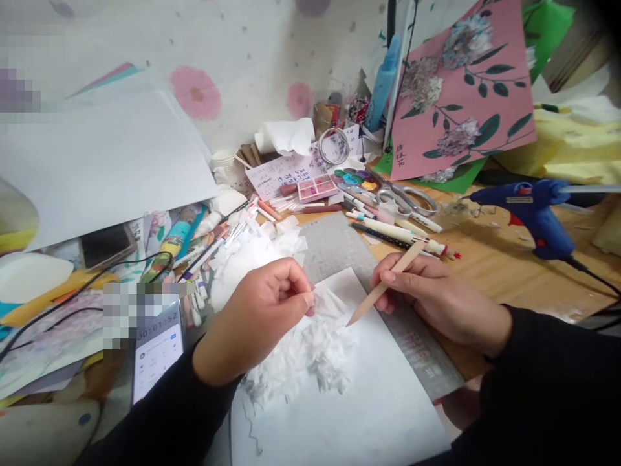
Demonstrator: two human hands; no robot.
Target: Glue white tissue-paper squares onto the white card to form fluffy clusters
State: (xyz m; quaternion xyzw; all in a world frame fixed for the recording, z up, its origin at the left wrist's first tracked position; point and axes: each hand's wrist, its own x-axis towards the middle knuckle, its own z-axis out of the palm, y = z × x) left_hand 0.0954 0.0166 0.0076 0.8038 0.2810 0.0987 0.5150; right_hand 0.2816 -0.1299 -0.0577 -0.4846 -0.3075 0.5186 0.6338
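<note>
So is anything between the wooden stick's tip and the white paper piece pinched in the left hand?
Nothing visible. The wooden stick in the right hand points at the paper piece pinched by the left hand, with only a bare gap between.

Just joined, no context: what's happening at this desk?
A person is doing paper craft at a cluttered table. The left hand pinches a small piece of white tissue over a white sheet. The right hand holds a wooden stick, its tip pointing at the tissue. A pile of crumpled tissue bits lies on the sheet beneath. A blue glue gun, scissors and pens lie farther back, untouched.
</note>
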